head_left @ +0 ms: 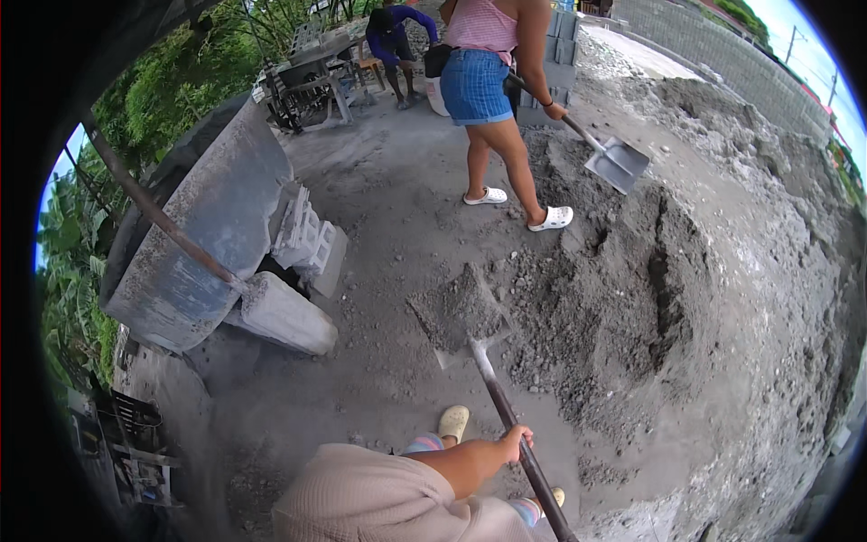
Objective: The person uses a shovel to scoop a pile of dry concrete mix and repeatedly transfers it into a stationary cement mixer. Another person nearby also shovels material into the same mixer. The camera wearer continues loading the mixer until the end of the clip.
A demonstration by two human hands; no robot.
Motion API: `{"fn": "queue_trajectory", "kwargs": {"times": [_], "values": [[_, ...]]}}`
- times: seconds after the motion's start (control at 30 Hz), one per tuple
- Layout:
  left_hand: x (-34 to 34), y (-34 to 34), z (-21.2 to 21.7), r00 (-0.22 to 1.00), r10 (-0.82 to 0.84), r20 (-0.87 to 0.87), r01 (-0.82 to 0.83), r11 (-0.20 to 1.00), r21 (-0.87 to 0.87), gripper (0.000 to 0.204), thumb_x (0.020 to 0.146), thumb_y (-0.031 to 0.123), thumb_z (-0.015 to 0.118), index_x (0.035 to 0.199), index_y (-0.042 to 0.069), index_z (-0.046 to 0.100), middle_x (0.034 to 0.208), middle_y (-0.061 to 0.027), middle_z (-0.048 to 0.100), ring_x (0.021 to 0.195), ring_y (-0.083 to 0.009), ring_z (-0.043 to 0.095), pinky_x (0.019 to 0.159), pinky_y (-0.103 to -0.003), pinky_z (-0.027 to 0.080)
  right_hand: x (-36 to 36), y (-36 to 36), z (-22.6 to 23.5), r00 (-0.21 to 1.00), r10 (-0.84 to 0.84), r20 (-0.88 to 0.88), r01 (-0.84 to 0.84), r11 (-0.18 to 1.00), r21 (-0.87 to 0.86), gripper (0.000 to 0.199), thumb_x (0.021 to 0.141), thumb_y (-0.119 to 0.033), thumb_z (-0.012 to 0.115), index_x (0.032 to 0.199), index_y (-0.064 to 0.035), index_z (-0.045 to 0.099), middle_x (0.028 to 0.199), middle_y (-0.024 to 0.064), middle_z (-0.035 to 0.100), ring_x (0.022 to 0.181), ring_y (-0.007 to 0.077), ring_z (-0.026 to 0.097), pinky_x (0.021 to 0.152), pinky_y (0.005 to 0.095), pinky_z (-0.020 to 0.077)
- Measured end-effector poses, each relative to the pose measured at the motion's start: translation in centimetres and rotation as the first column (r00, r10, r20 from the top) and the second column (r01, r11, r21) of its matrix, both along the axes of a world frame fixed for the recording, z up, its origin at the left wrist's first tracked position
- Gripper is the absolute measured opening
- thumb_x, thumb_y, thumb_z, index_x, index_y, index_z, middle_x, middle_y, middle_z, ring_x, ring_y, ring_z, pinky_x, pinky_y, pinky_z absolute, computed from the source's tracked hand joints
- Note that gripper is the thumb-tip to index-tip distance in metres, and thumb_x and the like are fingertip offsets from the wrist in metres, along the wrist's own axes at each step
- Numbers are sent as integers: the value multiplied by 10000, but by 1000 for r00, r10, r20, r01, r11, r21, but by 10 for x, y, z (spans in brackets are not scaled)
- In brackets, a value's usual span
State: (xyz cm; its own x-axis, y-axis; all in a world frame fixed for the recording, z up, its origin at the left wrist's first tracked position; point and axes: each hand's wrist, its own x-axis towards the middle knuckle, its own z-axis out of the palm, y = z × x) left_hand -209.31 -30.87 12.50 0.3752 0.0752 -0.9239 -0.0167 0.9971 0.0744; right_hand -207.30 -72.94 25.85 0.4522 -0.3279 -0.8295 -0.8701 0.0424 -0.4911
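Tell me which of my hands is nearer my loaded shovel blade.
Left. Your left hand grips the shovel shaft behind the loaded blade; your right hand is out of view, farther off, its exact place not shown.

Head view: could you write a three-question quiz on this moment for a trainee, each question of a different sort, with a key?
1. Multiple choice: which of the wearer's own hands can be seen on the nearer shovel? A) the left alone; B) the right alone; C) both.
2. True or false: the nearer shovel carries nothing.
3. Fill in the missing word: the co-worker in denim shorts wears ____ clogs.

Key:
1. A; the left hand is closed around the handle.
2. False; gray, gritty material is heaped on it.
3. White.
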Motion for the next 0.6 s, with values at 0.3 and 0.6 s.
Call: {"fn": "queue_trajectory", "kwargs": {"times": [0.3,0.6], "values": [[-201,494,322,868,399,294,-470,472,746,198,625,156,559,521,111,396,461,-21,402,407,-151,420,420,-292,353,-40,546,121,866,244,437,-499,496,711,389,742,-444,461,625,-81,388,489,66,432,376,175,423,357,274,364],[-217,495,359,885,406,228,-437,557,706,175,625,95,536,526,95,391,461,-27,404,396,-154,408,416,-293,365,-55,528,202,600,161,783,-767,392,508,303,791,-361,464,736,-68,408,576,58,457,430,140,455,383,232,395]]}}
